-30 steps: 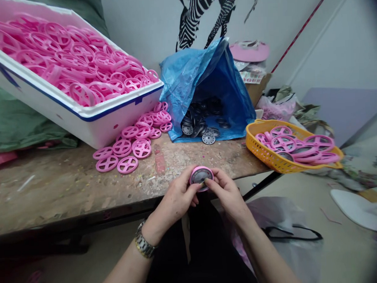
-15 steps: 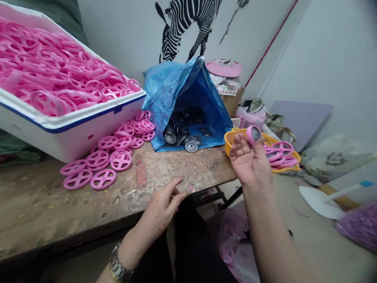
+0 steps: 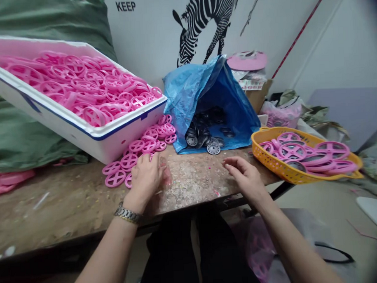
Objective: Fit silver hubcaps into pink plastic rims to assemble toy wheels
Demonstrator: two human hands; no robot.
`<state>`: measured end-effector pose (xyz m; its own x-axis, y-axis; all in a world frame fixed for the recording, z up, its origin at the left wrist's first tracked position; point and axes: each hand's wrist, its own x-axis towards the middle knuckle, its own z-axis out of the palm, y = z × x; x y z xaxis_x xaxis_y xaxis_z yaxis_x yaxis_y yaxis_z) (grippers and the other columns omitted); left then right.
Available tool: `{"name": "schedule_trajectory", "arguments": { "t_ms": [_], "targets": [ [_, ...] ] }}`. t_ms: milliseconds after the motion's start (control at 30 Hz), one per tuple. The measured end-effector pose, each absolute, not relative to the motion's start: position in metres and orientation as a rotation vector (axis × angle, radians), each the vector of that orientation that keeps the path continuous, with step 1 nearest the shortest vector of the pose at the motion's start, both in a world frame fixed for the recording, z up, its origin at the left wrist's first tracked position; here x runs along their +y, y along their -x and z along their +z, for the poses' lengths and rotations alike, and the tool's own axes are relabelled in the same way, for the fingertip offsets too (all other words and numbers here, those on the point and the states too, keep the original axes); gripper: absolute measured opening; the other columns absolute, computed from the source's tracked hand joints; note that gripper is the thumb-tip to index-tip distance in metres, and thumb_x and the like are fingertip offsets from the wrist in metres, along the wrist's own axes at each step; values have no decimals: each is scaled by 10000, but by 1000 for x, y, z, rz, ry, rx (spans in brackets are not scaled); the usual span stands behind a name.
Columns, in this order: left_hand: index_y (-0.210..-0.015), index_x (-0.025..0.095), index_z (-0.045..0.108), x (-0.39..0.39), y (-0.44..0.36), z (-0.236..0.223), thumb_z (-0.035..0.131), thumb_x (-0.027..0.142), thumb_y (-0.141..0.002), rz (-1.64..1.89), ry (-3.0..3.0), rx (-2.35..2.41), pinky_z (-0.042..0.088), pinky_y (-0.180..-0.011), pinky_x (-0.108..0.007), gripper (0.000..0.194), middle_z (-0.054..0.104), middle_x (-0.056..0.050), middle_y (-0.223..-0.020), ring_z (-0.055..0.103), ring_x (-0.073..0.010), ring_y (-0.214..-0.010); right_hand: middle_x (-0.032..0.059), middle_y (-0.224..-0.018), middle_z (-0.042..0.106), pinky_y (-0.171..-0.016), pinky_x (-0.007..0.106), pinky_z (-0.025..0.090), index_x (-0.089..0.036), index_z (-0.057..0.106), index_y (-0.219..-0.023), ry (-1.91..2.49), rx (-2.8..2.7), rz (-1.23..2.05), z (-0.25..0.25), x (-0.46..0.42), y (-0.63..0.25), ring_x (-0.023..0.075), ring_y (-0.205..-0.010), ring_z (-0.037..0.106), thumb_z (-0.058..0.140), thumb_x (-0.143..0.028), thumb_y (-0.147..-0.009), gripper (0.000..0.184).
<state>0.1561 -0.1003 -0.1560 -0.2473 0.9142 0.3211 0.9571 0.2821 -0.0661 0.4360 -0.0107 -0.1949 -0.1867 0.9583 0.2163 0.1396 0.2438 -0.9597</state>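
Pink spoked wheels [image 3: 115, 178] lie in a loose heap on the worn wooden table. My left hand [image 3: 145, 178], with a metal watch on its wrist, rests palm down over the near edge of that heap; its fingers reach forward and its fingertips are partly hidden. Over the table to the right, my right hand [image 3: 247, 178] is empty, fingers loosely bent and thumb apart. Between and beyond the hands, a blue plastic bag [image 3: 186, 86] gapes toward me, with black and silver discs [image 3: 213, 148] inside and at its mouth.
A white foam box [image 3: 129, 135] full of pink wheels stands tilted at the left. At the right edge sits a yellow basket [image 3: 279, 171] holding pink wheels, some with dark discs. Behind are a cardboard box [image 3: 258, 95] and bags; a green sack [image 3: 48, 22] is behind the foam box.
My right hand has let go of a pink wheel with a grey disc at the basket and come back over the table. My left hand has moved forward and left onto the pink wheels.
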Motion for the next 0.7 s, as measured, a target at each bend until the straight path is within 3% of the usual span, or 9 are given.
{"name": "schedule_trajectory", "arguments": {
  "t_ms": [200,367,533,700],
  "targets": [
    [-1235,142,577,-98,-140,-154,482,486,-954,66,1631,-2355,464,-868,-431,454,619,-168,-1137,554,-352,-1063,112,-1125,736,-922,405,493,-181,697,-1097,1249,-1977,572,-196,35,-421,270,-1037,674,554,-319,-888,288],
    [-1213,151,604,-93,-135,-157,468,434,-968,33,1661,-2341,458,-879,-431,398,610,-171,-1125,555,-336,-1022,178,-1224,664,-941,404,471,-120,633,-1249,1461,-2198,219,-190,64,-401,313,-1133,621,518,-367,-957,400],
    [-1218,161,624,-91,-134,-164,474,314,-970,-92,1806,-2287,464,-903,-437,328,598,-170,-1126,547,-314,-1018,179,-1195,634,-828,397,486,-145,639,-1209,1645,-2309,37,-189,78,-387,340,-1114,608,522,-471,-956,429],
    [-1107,195,653,-97,-156,-178,508,280,-957,-374,2194,-2229,485,-919,-410,225,590,-118,-1095,548,-265,-1040,173,-1165,639,-818,396,479,-145,630,-1167,1651,-2288,4,-204,83,-386,335,-1096,600,558,-488,-930,423]
  ]
}}
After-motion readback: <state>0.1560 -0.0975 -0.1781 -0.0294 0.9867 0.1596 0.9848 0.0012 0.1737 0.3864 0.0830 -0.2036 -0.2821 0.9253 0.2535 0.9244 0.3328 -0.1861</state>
